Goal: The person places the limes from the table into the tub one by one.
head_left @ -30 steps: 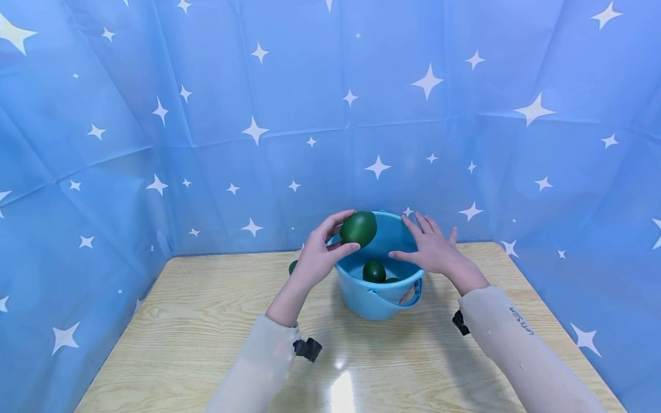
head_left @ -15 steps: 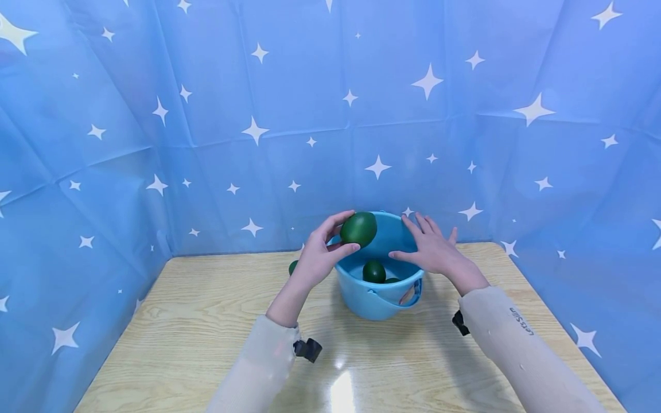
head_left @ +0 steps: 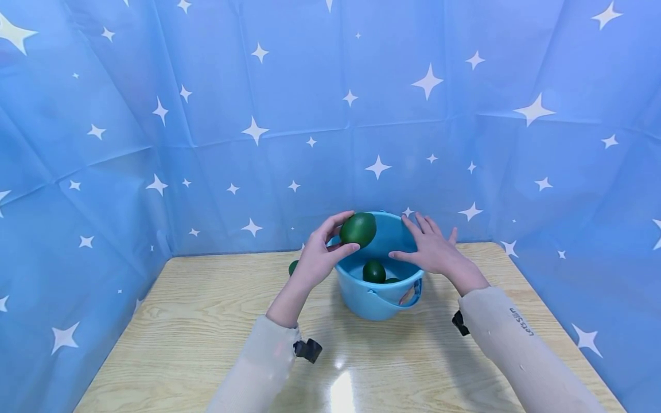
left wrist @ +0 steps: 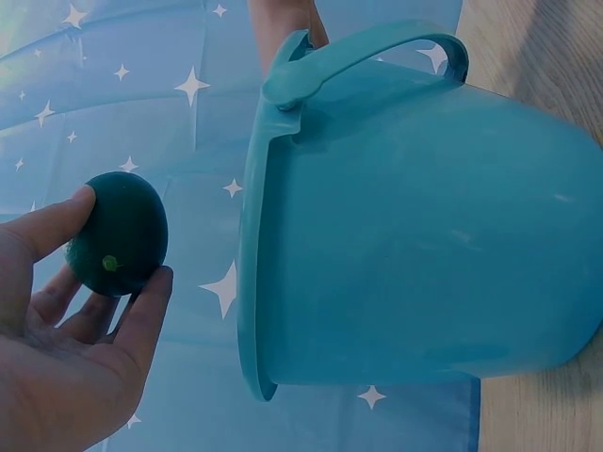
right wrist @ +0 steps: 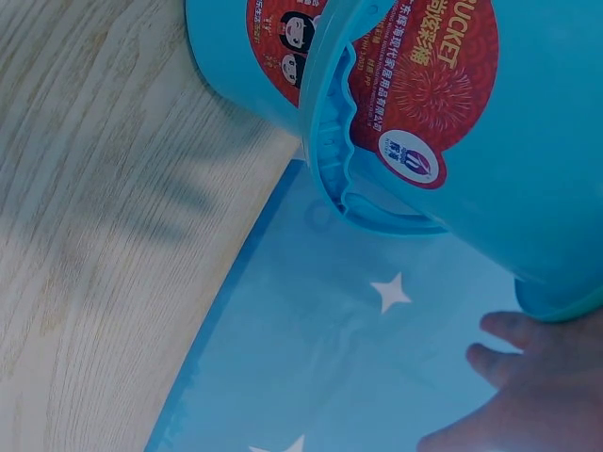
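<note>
My left hand (head_left: 316,252) holds a dark green avocado (head_left: 358,229) between thumb and fingertips, above the left side of a light blue bucket (head_left: 368,301). In the left wrist view the avocado (left wrist: 119,234) shows a small pale stem spot, and it is apart from the bucket's rim (left wrist: 252,282). My right hand (head_left: 436,249) is at the bucket's right rim, fingers spread and fairly straight, thumb reaching over the opening. The right wrist view has its fingertips right at the rim. Inside the bucket lies another avocado (head_left: 374,271), with part of a further green one (head_left: 392,280) beside it.
A green fruit (head_left: 292,267) on the wooden table (head_left: 206,321) is mostly hidden behind my left wrist. The bucket's handle (head_left: 397,302) hangs down its front. A blue star-patterned cloth (head_left: 310,103) stands close behind the bucket and along both sides of the table.
</note>
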### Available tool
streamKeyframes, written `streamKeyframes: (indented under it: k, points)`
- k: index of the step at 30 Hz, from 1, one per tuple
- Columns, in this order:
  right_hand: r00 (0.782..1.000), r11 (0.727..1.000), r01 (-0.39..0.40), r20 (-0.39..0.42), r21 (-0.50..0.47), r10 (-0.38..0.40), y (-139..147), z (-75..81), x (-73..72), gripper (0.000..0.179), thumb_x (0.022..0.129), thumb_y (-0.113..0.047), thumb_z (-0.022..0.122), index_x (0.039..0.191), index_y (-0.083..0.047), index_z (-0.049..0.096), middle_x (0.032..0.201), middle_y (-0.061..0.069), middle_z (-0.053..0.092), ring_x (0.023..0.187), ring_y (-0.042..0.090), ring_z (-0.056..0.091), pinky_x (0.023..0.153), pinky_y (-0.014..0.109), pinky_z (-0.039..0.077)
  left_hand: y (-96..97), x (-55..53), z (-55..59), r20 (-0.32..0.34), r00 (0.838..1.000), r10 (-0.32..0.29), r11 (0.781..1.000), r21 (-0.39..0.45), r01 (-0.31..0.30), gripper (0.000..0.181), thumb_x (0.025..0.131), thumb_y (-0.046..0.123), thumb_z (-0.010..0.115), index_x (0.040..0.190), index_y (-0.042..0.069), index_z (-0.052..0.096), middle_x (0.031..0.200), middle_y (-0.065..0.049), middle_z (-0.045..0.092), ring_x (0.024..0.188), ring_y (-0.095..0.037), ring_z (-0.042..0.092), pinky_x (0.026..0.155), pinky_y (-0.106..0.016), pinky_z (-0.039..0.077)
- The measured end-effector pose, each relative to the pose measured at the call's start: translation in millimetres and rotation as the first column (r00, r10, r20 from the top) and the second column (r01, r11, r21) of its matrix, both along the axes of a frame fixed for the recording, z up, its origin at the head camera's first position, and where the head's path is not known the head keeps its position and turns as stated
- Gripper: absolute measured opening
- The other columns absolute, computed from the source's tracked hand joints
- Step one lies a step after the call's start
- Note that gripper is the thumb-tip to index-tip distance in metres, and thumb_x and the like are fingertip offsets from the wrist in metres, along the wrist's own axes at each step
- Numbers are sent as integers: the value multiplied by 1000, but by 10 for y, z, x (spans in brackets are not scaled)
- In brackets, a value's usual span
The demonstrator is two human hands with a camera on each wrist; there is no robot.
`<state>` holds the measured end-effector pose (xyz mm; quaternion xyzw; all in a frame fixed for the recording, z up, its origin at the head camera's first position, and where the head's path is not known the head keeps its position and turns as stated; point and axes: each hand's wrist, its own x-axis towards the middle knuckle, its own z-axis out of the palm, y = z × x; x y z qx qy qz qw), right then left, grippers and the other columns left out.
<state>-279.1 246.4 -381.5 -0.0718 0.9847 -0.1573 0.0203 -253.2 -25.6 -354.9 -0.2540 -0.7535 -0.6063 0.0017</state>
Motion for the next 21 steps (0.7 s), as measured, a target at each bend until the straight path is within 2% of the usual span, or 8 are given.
streamKeyframes:
  k: [7, 21]
  points:
    - [1000, 1000, -1, -5, -4, 1, 0, -4, 2, 102, 87, -68, 59, 161, -14, 13, 166, 26, 6, 151, 52, 2, 107, 85, -8, -4, -1, -1, -14, 1000, 12, 999, 30, -12, 53, 97, 12, 65, 147, 16, 47, 152, -2, 48, 139, -24, 49, 109, -48, 48]
    - [1000, 1000, -3, -3, -4, 3, -13, 4, 10, 103, 87, -68, 60, 161, -14, 14, 166, 25, 6, 151, 52, 2, 107, 85, -8, -43, -5, -25, -16, 1000, 17, 999, 52, -16, 52, 97, 15, 65, 146, 19, 48, 152, -1, 48, 140, -26, 49, 110, -53, 46]
